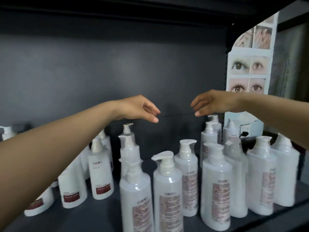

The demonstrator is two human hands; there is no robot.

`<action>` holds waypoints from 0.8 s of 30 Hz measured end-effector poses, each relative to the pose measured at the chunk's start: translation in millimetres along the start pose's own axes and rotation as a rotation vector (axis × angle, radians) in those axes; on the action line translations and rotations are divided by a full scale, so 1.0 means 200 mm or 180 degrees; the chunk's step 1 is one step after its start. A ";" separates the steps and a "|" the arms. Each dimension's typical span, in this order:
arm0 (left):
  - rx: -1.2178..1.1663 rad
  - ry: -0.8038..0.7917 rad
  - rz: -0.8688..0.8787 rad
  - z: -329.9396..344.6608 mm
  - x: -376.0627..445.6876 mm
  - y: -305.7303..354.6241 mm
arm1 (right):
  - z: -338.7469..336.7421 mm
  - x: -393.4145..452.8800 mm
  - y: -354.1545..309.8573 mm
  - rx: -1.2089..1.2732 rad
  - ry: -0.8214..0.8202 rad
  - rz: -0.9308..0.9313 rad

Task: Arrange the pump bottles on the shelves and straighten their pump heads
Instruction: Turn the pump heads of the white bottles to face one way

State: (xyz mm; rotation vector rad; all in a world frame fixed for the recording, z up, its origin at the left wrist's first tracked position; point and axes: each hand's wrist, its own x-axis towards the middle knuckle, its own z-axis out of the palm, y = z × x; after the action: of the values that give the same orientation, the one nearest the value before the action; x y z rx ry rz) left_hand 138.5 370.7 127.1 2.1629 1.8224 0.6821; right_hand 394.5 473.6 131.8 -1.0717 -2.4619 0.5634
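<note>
Several white pump bottles stand on a dark shelf [103, 213]. On the left, bottles with red labels [102, 171] face me. In the middle and right, bottles wrapped in clear film show their back labels, such as the front one [168, 193] and its neighbour [187, 180]. Their pump heads point different ways. My left hand [140, 108] hovers above the back-row bottles [127, 129], fingers relaxed, holding nothing. My right hand [212, 102] hovers opposite it, above the right-hand bottles [210, 131], also holding nothing.
The shelf's dark back panel [108, 67] rises behind the bottles, and another shelf's underside [117, 7] runs overhead. A poster with eye photos [249, 69] hangs beyond the shelf's right upright. A black plug [243, 133] sits at the right.
</note>
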 end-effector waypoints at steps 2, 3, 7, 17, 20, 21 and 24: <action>0.0036 -0.0063 -0.0036 0.06 0.07 0.07 | -0.03 0.02 0.11 -0.0138 -0.0097 0.0018; 0.0058 -0.0102 -0.0070 0.09 0.10 0.10 | -0.04 0.03 0.16 -0.0247 -0.0176 0.0038; -0.0313 -0.0446 -0.0207 0.16 0.18 0.20 | -0.06 0.10 0.35 -0.0640 -0.0535 0.0000; -0.0543 -0.1014 -0.0612 0.28 0.11 0.33 | -0.03 0.19 0.54 -0.0693 -0.0901 -0.0247; -0.0535 -0.0964 -0.0682 0.30 0.08 0.35 | -0.02 0.19 0.55 -0.0581 -0.0884 -0.0323; -0.0541 -0.0961 -0.0693 0.31 0.07 0.36 | -0.02 0.19 0.55 -0.0572 -0.0861 -0.0346; -0.0498 -0.0950 -0.0735 0.33 0.03 0.36 | -0.01 0.19 0.56 -0.0509 -0.0901 -0.0369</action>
State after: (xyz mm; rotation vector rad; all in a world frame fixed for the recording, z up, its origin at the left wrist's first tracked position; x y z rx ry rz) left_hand 234.7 369.9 104.8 1.8070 1.7575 0.4101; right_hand 437.8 573.0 84.6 -0.9549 -2.8362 0.5195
